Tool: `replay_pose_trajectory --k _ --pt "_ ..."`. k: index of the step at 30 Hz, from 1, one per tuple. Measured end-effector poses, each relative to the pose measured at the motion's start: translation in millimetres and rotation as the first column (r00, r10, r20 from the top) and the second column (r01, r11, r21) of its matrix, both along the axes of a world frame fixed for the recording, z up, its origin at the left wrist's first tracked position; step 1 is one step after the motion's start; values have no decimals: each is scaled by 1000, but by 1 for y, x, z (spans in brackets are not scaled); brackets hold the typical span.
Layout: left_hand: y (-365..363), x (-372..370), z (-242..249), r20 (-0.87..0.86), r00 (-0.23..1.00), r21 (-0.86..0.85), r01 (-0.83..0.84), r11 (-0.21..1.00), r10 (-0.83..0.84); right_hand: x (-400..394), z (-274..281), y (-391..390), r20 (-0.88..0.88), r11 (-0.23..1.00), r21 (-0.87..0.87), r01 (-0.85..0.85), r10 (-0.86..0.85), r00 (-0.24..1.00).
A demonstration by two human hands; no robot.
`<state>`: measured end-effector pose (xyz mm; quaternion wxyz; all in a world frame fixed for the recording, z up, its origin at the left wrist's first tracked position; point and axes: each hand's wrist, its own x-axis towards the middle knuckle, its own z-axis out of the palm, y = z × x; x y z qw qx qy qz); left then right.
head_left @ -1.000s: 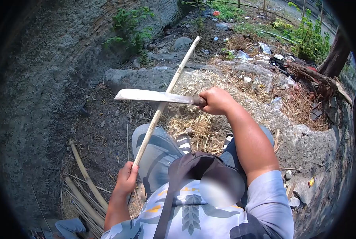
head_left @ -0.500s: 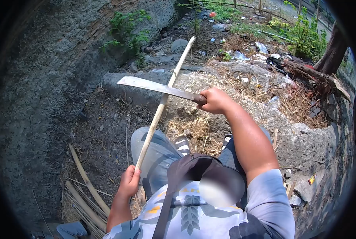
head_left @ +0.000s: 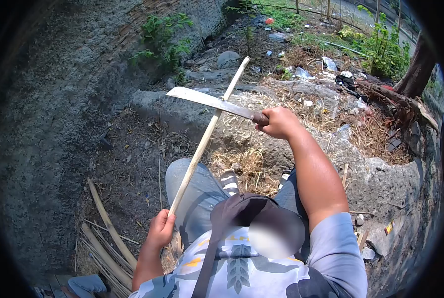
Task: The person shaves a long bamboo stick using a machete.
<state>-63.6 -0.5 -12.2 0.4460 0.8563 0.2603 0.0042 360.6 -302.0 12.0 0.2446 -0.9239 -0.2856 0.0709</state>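
Observation:
My left hand [head_left: 161, 229] is closed round the lower end of a long pale wooden stick [head_left: 200, 149], which slants up and away over my left knee. In my right hand [head_left: 277, 122] is the brown handle of a machete [head_left: 202, 98]. Its broad blade lies across the upper part of the stick, tip pointing left. The blade covers a short stretch of the stick where they cross. Between my feet is a heap of pale shavings [head_left: 242, 166].
A rough wall [head_left: 58, 124] rises on the left. Long split sticks [head_left: 107, 213] lie at lower left, near another person's trouser leg [head_left: 86, 285]. Ahead are a stone ledge [head_left: 157, 107], litter, green plants [head_left: 164, 39] and a tree trunk [head_left: 419, 67] at right.
The machete and my right hand have shifted right, the blade crossing higher on the stick. The stick's far end has dipped slightly, while my left hand keeps its hold.

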Motion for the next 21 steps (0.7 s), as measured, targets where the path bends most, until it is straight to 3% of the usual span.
replay_pose_trajectory --k 4,6,8,11,13,15,16,17,19,21 --pt "-5 3 1 27 1000 -29 -4 1000 5 -14 3 13 43 983 -24 -182 183 982" --pt "-4 7 -1 50 998 -142 -30 989 37 -22 1 23 157 955 -66 -288 295 943" --pt "-8 13 5 49 998 -132 -32 991 39 -27 -13 34 278 914 -80 -397 403 872" --pt "-3 14 9 67 998 -156 -1 988 12 -30 -2 31 319 908 -118 -402 418 850" --pt "0 5 10 67 998 -194 -8 981 22 -11 -7 19 302 956 -84 -281 293 907" --pt "2 -1 7 69 996 -233 -35 972 53 3 -14 5 3 989 140 -40 40 999" --pt "1 -2 8 66 997 -222 -23 975 38 13 -22 3 -65 991 94 91 -85 994" --pt "1 -4 11 61 998 -208 -11 978 25 22 -32 -1 -194 964 196 181 -143 971" --pt "1 -5 17 49 999 -187 -7 982 16 26 -33 -7 -269 944 252 213 -143 952" --pt "-2 -1 18 38 999 -182 -20 983 27 28 -36 -5 -207 951 260 169 -116 971"
